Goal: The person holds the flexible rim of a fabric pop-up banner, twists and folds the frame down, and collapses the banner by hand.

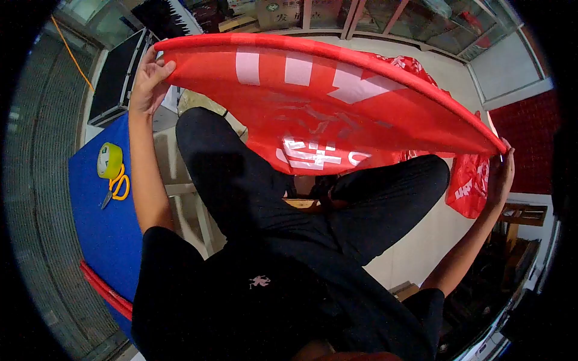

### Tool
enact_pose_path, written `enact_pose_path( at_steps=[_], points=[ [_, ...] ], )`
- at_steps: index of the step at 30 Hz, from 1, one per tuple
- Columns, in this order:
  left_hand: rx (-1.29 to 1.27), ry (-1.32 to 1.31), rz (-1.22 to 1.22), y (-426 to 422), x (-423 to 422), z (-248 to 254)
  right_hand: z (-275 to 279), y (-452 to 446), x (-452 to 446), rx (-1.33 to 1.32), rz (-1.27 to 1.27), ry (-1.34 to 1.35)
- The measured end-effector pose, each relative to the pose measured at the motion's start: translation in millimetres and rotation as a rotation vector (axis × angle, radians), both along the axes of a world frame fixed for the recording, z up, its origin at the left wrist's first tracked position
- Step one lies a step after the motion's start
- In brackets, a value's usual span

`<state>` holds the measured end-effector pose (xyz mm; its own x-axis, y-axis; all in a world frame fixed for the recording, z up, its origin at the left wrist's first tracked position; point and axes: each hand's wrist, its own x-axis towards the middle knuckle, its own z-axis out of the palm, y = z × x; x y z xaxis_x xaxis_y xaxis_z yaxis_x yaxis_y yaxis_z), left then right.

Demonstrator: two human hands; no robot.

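Observation:
A red banner (361,126) with white printed characters is stretched between my two hands above my lap. Its far edge is a thick rounded red roll (301,45), bowed in the view; whether a rod is inside I cannot tell. My left hand (152,84) pinches the left end between thumb and fingers. At the opposite end, my right hand (504,168) closes on the tip of the roll, its fingers partly hidden. The lower part of the banner sags toward my knees. More red printed material (469,183) hangs beyond my right knee.
To my left, a blue-covered surface (90,198) carries a yellow-green tape roll (109,160), yellow-handled scissors (118,185) and red rods (105,290). A black case (117,78) stands behind it. Glass-fronted cabinets (433,27) line the back. A cardboard box (404,291) lies at right.

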<state>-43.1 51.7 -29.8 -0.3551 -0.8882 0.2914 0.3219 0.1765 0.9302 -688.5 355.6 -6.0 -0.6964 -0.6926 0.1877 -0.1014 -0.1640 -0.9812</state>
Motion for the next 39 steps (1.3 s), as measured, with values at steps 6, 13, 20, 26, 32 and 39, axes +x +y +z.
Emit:
enact_pose_path(
  at_steps=[6,13,20,26,32,39],
  points=[
    [0.018,0.043,-0.034,-1.1,11.3,-7.9,-15.5,12.7,-41.3,0.080,0.202,0.107],
    [0.073,0.070,-0.002,3.5,13.3,-13.0,-12.1,10.0,-18.5,0.077,0.112,0.230],
    [0.051,0.033,0.004,1.5,13.1,-14.1,-5.8,8.9,-20.3,-0.019,0.247,0.189],
    [0.015,-0.001,0.029,3.7,3.8,-6.5,-2.2,6.1,-12.5,0.059,0.250,0.210],
    [0.018,-0.051,0.099,-10.2,8.2,-9.0,1.2,-1.6,-6.4,0.058,0.160,0.347],
    [0.036,-0.096,-0.021,3.7,-10.0,8.5,-11.6,4.0,-32.4,0.084,0.150,0.365]
  ],
)
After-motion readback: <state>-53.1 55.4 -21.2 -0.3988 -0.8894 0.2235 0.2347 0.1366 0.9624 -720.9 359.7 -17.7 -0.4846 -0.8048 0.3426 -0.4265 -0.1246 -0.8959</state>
